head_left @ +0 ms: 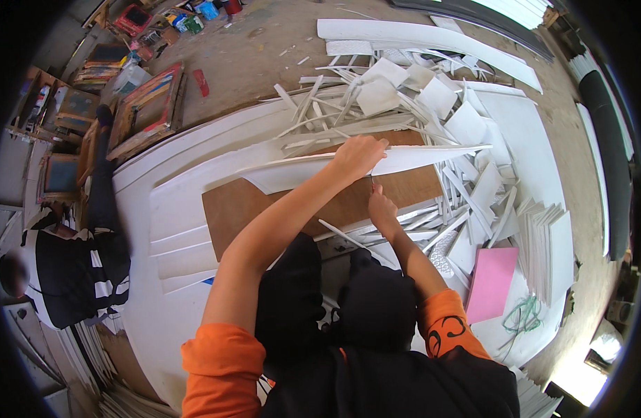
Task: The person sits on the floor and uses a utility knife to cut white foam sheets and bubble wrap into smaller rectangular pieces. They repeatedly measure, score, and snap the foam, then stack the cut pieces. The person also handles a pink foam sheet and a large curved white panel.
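A brown wooden board (327,209) lies across in front of my knees. On it rests a long white foam-like sheet (418,161), its edge curling up and tapering to the right. My left hand (361,156) is closed over the sheet's upper edge near the middle, gripping it. Just below and to the right, my right hand (381,207) is closed round a small, thin-bladed knife (373,182). Its blade points up at the sheet's lower edge; the handle is mostly hidden in my fingers.
White offcuts (379,94) are heaped beyond the board and to its right. A pink slab (493,284), a stack of white sheets (543,244) and tangled green string (522,315) lie at right. Another person (73,272) sits at left near wooden frames (150,104).
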The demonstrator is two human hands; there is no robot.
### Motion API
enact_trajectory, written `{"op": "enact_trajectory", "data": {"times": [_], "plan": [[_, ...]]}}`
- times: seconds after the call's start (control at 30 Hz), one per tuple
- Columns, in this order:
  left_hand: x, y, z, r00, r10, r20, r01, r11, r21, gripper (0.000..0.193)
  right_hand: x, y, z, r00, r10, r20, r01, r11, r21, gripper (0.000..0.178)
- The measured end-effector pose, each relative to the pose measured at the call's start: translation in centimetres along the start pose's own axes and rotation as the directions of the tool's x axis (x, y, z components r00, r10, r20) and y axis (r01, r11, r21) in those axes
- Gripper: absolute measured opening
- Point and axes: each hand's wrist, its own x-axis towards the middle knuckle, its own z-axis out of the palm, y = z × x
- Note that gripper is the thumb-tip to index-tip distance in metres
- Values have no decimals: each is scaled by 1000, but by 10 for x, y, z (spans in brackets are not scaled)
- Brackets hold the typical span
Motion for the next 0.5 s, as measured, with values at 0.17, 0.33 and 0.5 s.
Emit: {"op": "enact_trajectory", "data": {"times": [0.17,0.33,0.5], "plan": [[8,-9,-4,1000,-4,-22,6,998,65,23,-11,12,17,999,2,-53,-4,999,-38,21],[16,-40,-11,999,-18,-37,21,997,74,23,-40,25,15,998,-11,-58,9,999,-33,23],[18,-83,-32,985,-140,-100,144,989,32,28,-80,76,-3,996,-69,-62,69,998,-13,28]]}}
